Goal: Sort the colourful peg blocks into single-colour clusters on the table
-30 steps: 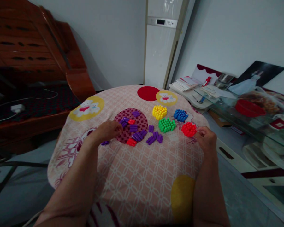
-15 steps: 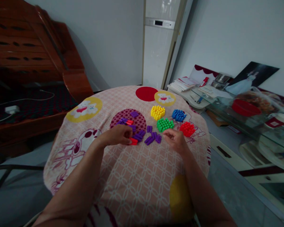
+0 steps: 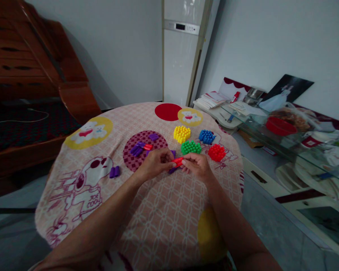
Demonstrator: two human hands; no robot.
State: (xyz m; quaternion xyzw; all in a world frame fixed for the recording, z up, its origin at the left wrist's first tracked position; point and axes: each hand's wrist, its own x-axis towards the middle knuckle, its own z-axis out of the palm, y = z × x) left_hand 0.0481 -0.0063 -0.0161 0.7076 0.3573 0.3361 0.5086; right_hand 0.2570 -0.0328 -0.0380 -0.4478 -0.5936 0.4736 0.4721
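Note:
A small red plastic piece (image 3: 177,162) is held just above the cloth between both hands. My left hand (image 3: 157,162) pinches its left end with thumb and fingers. At its other end, my right hand (image 3: 197,165) is closed on it with the fingertips. Whether the right fingers also hold something smaller cannot be made out. Purple twin-tube pieces (image 3: 137,149) lie beyond my left hand, with another red piece (image 3: 148,147) beside them. More purple pieces are partly hidden behind my hands. One purple pair (image 3: 114,171) rests left of my left wrist.
Tight clusters of round-tipped pegs stand past my right hand: green (image 3: 191,148), yellow (image 3: 182,134), blue (image 3: 207,136) and red (image 3: 217,153). A patterned cloth (image 3: 158,210) covers the table. A cluttered glass-topped cabinet (image 3: 260,131) stands right; a wooden bench (image 3: 79,101) is at left.
My left hand has lifted the red piece and brought it rightward. My right hand has moved in to meet it, and both now grip it. The view has shifted slightly.

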